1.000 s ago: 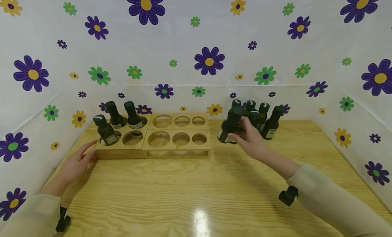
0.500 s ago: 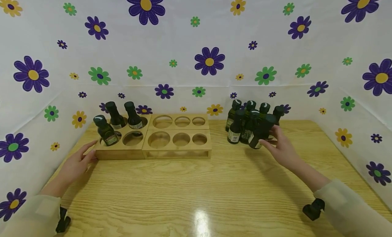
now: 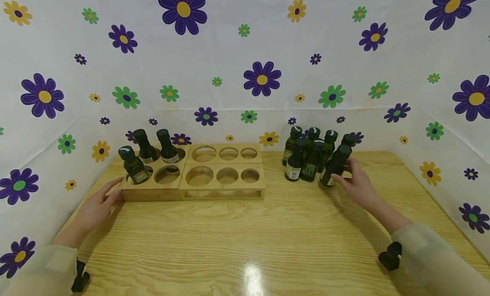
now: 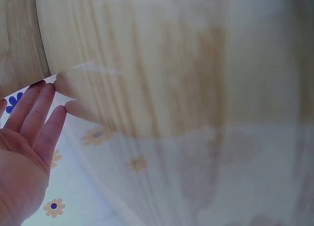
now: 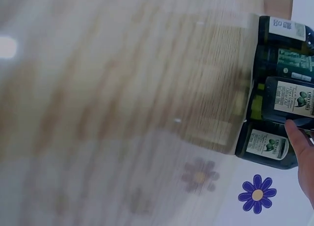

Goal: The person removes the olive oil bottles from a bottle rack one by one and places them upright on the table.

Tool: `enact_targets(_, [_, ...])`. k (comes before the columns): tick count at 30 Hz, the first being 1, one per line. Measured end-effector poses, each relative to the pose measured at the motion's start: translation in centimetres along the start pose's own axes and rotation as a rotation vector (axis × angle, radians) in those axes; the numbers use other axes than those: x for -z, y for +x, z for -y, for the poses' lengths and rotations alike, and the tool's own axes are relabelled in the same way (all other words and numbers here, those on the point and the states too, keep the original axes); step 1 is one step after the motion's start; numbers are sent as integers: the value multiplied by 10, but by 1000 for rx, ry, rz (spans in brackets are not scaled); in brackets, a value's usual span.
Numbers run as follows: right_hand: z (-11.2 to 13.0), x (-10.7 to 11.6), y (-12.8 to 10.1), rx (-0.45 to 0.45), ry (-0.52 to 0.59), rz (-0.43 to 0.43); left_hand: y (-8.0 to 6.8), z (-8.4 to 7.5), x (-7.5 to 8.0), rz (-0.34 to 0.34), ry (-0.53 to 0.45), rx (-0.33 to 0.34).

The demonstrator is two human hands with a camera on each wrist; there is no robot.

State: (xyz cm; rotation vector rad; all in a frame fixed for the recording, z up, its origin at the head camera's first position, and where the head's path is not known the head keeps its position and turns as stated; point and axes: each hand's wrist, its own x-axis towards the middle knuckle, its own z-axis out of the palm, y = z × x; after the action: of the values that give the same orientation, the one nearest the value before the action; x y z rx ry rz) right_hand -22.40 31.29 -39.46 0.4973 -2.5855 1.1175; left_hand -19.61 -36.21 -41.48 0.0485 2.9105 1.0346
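Note:
My left hand (image 3: 109,194) lies flat with straight fingers against the left end of a wooden rack (image 3: 222,189); in the left wrist view its fingertips (image 4: 46,96) touch the wood. Three dark green bottles (image 3: 134,165) stand in the rack's left block beside one empty hole (image 3: 167,175). On the right, my right hand (image 3: 346,177) holds a slightly tilted dark bottle (image 3: 335,165) at the right edge of a cluster of several like bottles (image 3: 302,157). In the right wrist view a finger (image 5: 298,140) lies on a labelled bottle (image 5: 287,98).
The rack's right block has several empty round holes (image 3: 199,175). Flowered white sheets (image 3: 245,75) wall the wooden table (image 3: 245,245) at the back and both sides. A black clip (image 3: 388,255) hangs at my right sleeve.
My right hand carried a bottle from the left of the cluster to its right side and lowered it to the table. My left hand stayed against the rack.

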Motion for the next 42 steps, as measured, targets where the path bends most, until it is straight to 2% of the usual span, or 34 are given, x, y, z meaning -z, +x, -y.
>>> enact_targets(8, [-3,-1,10,-105,-16,74,0,3,0,7,-2,10])
enact_targets(20, [-6,-5,15,-159,-46,103,0,1,-1,1,-4,20])
enact_targets(30, [-10,-9,17,-136,-45,68,0,0,0,2,-3,24])
enact_targets(37, [-8,-10,17,-154,-40,69,0,1,-1,7,-4,29])
enact_targets(42, [-4,-7,16,-156,-32,38,0,0,-1,5,6,39])
